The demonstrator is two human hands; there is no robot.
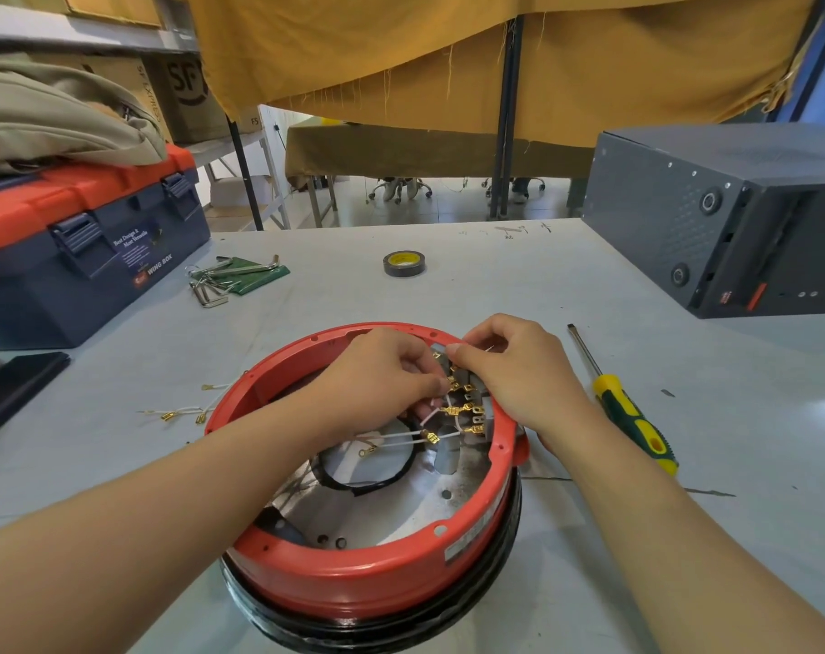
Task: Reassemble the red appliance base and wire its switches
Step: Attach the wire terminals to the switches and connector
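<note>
The red appliance base (363, 566), round and open on top, stands on a black ring near the table's front edge. Inside its far right wall sit the switches (469, 410) with several brass spade terminals and white wires (396, 441). My left hand (382, 370) reaches into the base and pinches a white wire's terminal at the switches. Over the rim at the far right, my right hand (514, 370) pinches another thin white wire beside the left fingertips. The fingers hide the upper terminals.
Loose white wires with brass terminals (184, 410) lie left of the base. A yellow-green screwdriver (623, 403) lies to its right. Hex keys (231, 278) and a tape roll (404, 263) sit farther back. A blue-red toolbox (85, 243) stands left, a dark metal case (712, 214) right.
</note>
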